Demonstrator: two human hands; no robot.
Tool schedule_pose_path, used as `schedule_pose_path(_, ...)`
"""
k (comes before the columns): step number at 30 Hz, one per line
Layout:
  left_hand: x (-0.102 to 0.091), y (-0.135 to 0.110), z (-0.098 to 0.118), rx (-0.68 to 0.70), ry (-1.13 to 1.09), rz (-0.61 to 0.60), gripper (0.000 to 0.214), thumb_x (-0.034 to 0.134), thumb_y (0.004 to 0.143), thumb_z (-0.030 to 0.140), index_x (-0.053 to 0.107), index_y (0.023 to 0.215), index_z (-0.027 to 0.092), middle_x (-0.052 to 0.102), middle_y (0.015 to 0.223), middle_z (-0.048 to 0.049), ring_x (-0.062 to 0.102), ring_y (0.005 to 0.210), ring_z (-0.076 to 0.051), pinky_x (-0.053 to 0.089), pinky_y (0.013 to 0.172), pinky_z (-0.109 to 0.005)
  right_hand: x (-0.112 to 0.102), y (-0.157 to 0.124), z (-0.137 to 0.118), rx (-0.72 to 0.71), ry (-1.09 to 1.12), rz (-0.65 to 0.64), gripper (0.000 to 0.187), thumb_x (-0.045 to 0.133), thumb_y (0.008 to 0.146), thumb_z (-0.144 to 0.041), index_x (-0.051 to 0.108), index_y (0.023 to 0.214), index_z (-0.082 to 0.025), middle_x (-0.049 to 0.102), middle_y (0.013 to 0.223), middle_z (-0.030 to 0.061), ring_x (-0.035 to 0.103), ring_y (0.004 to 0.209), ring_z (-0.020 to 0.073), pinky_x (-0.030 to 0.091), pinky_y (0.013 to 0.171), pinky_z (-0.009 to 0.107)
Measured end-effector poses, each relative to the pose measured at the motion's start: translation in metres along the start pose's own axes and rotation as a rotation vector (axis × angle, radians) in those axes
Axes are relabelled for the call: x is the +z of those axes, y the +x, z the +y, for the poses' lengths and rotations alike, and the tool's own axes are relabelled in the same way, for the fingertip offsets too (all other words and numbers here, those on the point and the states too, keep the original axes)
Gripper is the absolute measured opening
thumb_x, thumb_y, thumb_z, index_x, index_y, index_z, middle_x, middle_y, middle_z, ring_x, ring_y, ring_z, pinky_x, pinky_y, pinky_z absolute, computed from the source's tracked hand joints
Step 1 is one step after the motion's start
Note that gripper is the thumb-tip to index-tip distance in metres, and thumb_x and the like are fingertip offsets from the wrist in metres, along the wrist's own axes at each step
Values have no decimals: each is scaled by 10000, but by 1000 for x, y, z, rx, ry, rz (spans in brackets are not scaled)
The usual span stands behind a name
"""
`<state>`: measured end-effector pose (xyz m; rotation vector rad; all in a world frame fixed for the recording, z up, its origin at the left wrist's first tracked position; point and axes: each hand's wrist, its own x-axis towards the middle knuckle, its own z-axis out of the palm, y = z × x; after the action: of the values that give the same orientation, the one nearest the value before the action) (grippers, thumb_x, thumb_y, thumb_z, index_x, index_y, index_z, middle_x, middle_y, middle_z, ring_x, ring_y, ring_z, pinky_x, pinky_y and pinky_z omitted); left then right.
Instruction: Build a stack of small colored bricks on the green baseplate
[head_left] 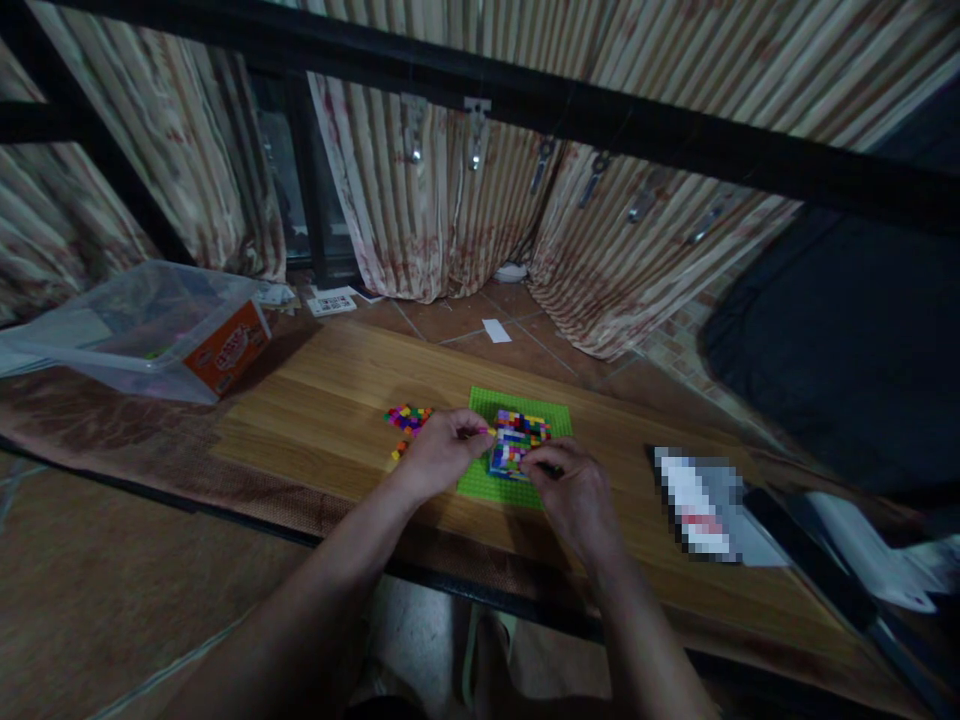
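A square build of many-coloured toy building bricks [517, 440] rests on a green studded baseplate [556, 412] on the wooden board. My left hand [442, 455] is at the left side of the build, thumb and forefinger pinched on a small pink and yellow brick [487, 432]. Against the lower right of the build are the closed fingertips of my right hand [576, 488], gripping its edge; whether a loose brick is also between them is hidden. Left of the baseplate lies a pile of loose bricks [405, 416], partly covered by my left hand.
The wooden board [315, 400] lies on a low, brown-covered table. At its left stands a clear plastic box [150, 310] with an orange label. A blurred-out packet [697, 505] and a dark bar are at the right. Beyond hang striped curtains [450, 210] behind a black rail.
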<state>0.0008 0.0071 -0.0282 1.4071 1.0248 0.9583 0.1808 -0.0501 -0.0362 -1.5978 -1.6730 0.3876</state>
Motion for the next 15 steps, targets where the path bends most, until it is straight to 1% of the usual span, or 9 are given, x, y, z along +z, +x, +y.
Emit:
schedule_pose_path(4, 1, -1, -3, -19, -2, -14, 99, 644, 704, 247, 647, 729, 152, 617, 659, 14, 538, 618, -112, 405, 606, -238, 1, 0, -1, -16, -30, 0, 161, 583, 790, -218, 692, 674, -237, 633, 782, 29, 594, 753, 182, 455, 745, 329)
schedule_pose_path(7, 1, -2, -3, -53, -35, -47, 86, 640, 698, 222, 653, 752, 156, 631, 670, 13, 552, 625, -116, 419, 621, -242, 1, 0, -2, -10, -22, 4, 159, 589, 788, -218, 692, 669, -241, 636, 776, 25, 597, 749, 181, 452, 745, 328)
schedule_pose_path(12, 2, -2, -3, -56, -87, -85, 67, 647, 699, 186, 660, 757, 156, 642, 699, 7, 561, 663, -119, 430, 656, -244, -3, -1, -3, 64, 65, 23, 98, 635, 775, -261, 716, 727, -235, 649, 815, 29, 609, 754, 187, 451, 724, 326)
schedule_pose_path(15, 5, -2, -4, -49, -114, -116, 70, 647, 713, 183, 666, 770, 149, 635, 707, 8, 546, 662, -110, 423, 650, -237, -3, 0, -6, 92, 166, 48, 113, 638, 789, -304, 723, 793, -229, 665, 832, 30, 614, 756, 186, 456, 712, 322)
